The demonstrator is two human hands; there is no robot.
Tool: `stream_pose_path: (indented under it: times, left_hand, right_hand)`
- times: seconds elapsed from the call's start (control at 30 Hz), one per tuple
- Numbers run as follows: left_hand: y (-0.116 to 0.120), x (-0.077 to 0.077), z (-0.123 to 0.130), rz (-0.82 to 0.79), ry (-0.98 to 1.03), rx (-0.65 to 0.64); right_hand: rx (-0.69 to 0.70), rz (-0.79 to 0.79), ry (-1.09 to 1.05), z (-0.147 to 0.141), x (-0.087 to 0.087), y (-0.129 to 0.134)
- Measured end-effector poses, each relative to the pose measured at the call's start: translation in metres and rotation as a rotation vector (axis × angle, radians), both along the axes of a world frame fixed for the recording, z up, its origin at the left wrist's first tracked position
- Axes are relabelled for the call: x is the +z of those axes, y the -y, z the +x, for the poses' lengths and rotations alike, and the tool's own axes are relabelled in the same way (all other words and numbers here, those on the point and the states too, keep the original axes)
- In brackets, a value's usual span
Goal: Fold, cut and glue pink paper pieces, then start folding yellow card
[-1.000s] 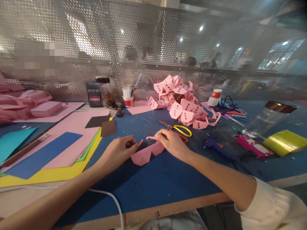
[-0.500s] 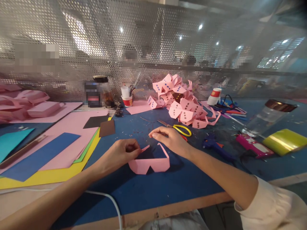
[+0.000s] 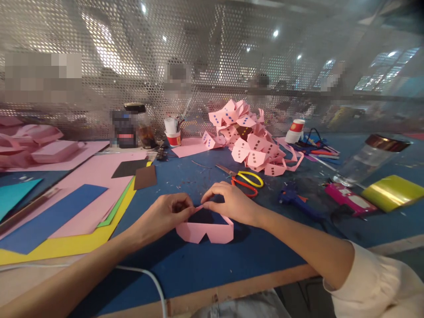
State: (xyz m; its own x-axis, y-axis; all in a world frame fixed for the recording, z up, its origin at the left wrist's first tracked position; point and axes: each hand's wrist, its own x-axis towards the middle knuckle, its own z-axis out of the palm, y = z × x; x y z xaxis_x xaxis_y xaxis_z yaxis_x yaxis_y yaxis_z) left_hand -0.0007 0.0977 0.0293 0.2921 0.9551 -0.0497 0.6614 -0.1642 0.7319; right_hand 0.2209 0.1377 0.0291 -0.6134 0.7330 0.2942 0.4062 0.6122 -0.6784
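A pair of pink foam or paper glasses [image 3: 205, 232] sits in front of me on the blue table mat [image 3: 198, 274], its notched front facing me. My left hand [image 3: 172, 211] pinches one side arm of it between thumb and fingers. From the other side my right hand [image 3: 228, 202] closes thumb and fingertips at the tip of that strip, and partly hides the other side arm. Just beyond my right hand lie scissors [image 3: 247, 181] with one yellow and one red handle. A blue glue gun [image 3: 300, 201] rests to the right.
A heap of pink dotted glasses [image 3: 255, 141] stands at the back. Coloured sheets [image 3: 79, 212] cover the left side. To the right are a clear jar [image 3: 371, 159], a magenta device [image 3: 349, 198] and a yellow roll [image 3: 394, 193]. A white cable [image 3: 150, 274] crosses the front edge.
My right hand has come down and left from above the glasses, and its fingers now meet the strip's tip beside my left hand. My left hand keeps its pinch.
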Motion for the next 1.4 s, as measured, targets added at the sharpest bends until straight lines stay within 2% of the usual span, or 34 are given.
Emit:
stream_pose_path:
  times: [0.27,0.47,0.7,1.13,1.4]
  left_hand:
    - [0.001,0.0,0.004,0.051,0.023,0.007]
    - [0.003,0.005,0.01,-0.013,0.121,-0.017]
    - [0.001,-0.001,0.015,-0.071,0.222,0.012]
    - [-0.005,-0.002,0.025,0.0,0.21,0.118]
    - [-0.004,-0.006,0.027,0.077,0.182,0.101]
  right_hand:
    - [-0.016,0.016,0.039,-0.002,-0.001,0.002]
    - [-0.022,0.098,0.046,-0.003,-0.004,0.002]
    - [-0.023,0.149,0.038,-0.004,-0.005,0.004]
    - [-0.084,0.281,0.043,-0.005,-0.009,0.004]
    - [-0.082,0.333,0.063,-0.005,-0.008,0.006]
